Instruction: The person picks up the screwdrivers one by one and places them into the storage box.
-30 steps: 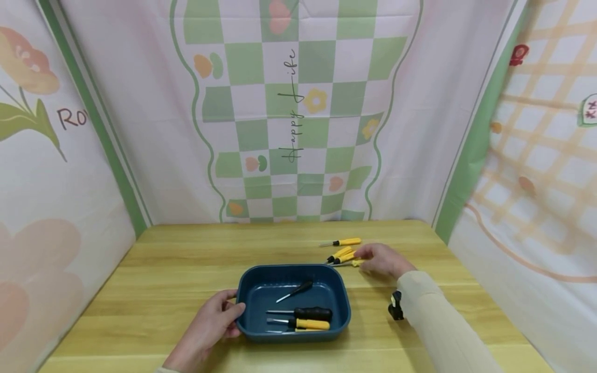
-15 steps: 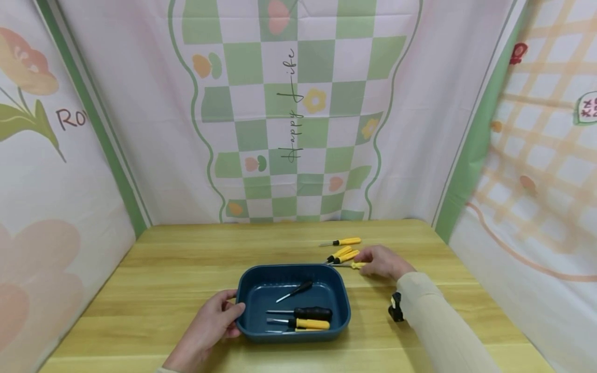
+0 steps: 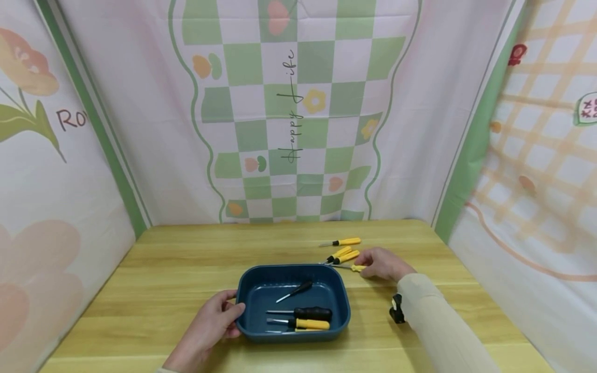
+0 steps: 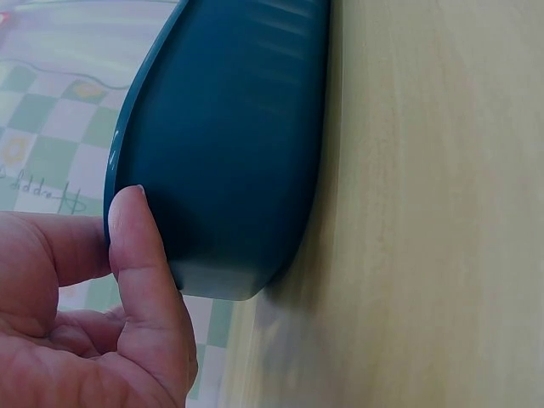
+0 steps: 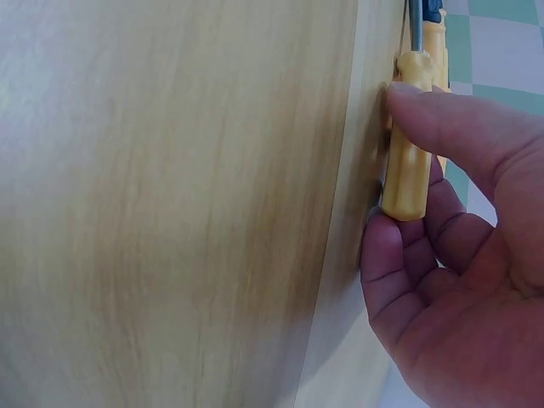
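Observation:
My left hand grips the left rim of a dark blue tray, thumb on one side of the wall and fingers on the other. In the left wrist view the thumb presses against the tray wall. Over to the right, my right hand pinches the yellow handle of a screwdriver between thumb and fingers; its shaft points left, toward the tray's back right corner. Inside the tray lie a small black screwdriver, a larger black screwdriver and a yellow screwdriver, with another partly hidden by the front wall.
Behind the tray, two yellow screwdrivers lie side by side, close to the held one. A further yellow screwdriver rests farther back on the wooden table. Printed curtains surround the table at the back and sides.
The yellow screwdriver in my right hand has shifted slightly toward me, its handle coming away from the others. My left hand and the tray have stayed in place.

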`<action>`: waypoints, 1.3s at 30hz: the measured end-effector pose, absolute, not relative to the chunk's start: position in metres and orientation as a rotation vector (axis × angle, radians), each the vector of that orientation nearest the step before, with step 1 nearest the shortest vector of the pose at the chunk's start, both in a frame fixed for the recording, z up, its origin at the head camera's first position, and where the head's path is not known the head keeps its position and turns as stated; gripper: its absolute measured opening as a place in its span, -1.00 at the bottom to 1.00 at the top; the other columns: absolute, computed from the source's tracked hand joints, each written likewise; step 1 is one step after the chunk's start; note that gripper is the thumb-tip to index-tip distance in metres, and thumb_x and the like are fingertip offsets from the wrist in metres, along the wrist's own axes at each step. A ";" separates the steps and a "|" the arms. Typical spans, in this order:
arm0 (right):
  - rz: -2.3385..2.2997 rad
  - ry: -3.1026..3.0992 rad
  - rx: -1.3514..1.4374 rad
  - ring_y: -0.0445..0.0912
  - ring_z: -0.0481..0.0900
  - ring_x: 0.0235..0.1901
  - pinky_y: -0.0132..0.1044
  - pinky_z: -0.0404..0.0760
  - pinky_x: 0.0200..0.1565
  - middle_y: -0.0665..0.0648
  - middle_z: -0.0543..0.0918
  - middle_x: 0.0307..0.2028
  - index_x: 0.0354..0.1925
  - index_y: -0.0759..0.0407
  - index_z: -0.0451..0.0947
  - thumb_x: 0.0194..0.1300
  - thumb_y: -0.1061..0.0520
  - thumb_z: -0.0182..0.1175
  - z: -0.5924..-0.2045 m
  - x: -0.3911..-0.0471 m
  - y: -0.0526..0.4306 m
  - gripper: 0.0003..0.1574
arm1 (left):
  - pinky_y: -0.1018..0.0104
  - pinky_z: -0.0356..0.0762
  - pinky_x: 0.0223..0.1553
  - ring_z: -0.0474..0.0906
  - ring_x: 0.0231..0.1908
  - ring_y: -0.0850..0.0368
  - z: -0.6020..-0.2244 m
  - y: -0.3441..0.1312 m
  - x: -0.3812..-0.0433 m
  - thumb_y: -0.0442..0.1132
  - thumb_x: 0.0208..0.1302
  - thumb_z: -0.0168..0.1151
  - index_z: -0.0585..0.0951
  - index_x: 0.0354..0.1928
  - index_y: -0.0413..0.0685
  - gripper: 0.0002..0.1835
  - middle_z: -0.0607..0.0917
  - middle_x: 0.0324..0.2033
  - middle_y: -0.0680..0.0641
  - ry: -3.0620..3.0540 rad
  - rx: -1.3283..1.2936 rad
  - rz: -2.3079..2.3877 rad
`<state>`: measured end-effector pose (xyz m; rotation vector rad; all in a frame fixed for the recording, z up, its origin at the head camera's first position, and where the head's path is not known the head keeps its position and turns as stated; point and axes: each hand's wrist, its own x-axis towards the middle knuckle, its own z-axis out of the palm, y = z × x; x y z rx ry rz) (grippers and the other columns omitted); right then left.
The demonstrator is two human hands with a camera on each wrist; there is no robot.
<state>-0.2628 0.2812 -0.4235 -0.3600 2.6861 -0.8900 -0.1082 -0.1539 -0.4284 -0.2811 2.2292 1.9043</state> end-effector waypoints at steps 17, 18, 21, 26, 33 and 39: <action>-0.967 2.611 -0.400 -0.06 0.54 -0.19 -0.24 0.56 -0.08 0.10 0.69 -0.22 -0.09 0.26 0.69 0.21 0.31 0.44 -0.421 -0.251 0.287 -0.73 | 0.28 0.73 -0.43 0.57 -0.41 0.08 -0.432 -0.156 -0.109 -0.28 0.50 0.22 0.42 0.41 -0.30 -0.48 0.54 -0.18 -0.18 2.223 -0.272 1.915; -0.977 2.601 -0.406 -0.06 0.54 -0.19 -0.25 0.56 -0.09 0.11 0.69 -0.22 -0.09 0.27 0.68 0.21 0.31 0.44 -0.421 -0.250 0.288 -0.72 | 0.28 0.73 -0.43 0.57 -0.41 0.08 -0.432 -0.156 -0.109 -0.28 0.50 0.22 0.42 0.41 -0.30 -0.47 0.53 -0.18 -0.18 2.224 -0.269 1.915; -1.006 2.574 -0.405 -0.05 0.54 -0.20 -0.25 0.56 -0.09 0.13 0.69 -0.22 -0.08 0.30 0.68 0.19 0.33 0.44 -0.420 -0.248 0.290 -0.71 | 0.28 0.73 -0.43 0.57 -0.41 0.07 -0.432 -0.156 -0.108 -0.28 0.50 0.22 0.42 0.41 -0.30 -0.48 0.53 -0.18 -0.18 2.227 -0.268 1.917; -0.990 2.560 -0.389 -0.05 0.54 -0.21 -0.23 0.55 -0.10 0.11 0.69 -0.22 -0.09 0.26 0.67 0.17 0.30 0.44 -0.419 -0.245 0.294 -0.70 | 0.29 0.73 -0.43 0.56 -0.41 0.07 -0.432 -0.156 -0.108 -0.28 0.50 0.22 0.42 0.41 -0.30 -0.48 0.53 -0.18 -0.18 2.231 -0.269 1.913; -0.939 2.551 -0.391 -0.06 0.53 -0.24 -0.23 0.55 -0.12 0.08 0.68 -0.26 -0.10 0.23 0.68 0.17 0.27 0.45 -0.414 -0.243 0.298 -0.71 | 0.28 0.73 -0.43 0.56 -0.41 0.08 -0.432 -0.156 -0.109 -0.28 0.50 0.22 0.41 0.42 -0.30 -0.47 0.53 -0.18 -0.18 2.230 -0.275 1.903; -0.929 2.542 -0.402 -0.06 0.54 -0.22 -0.24 0.56 -0.11 0.10 0.69 -0.23 -0.08 0.25 0.69 0.17 0.25 0.47 -0.409 -0.242 0.302 -0.68 | 0.28 0.73 -0.44 0.56 -0.41 0.08 -0.432 -0.155 -0.109 -0.27 0.50 0.22 0.41 0.42 -0.30 -0.47 0.53 -0.18 -0.17 2.231 -0.277 1.902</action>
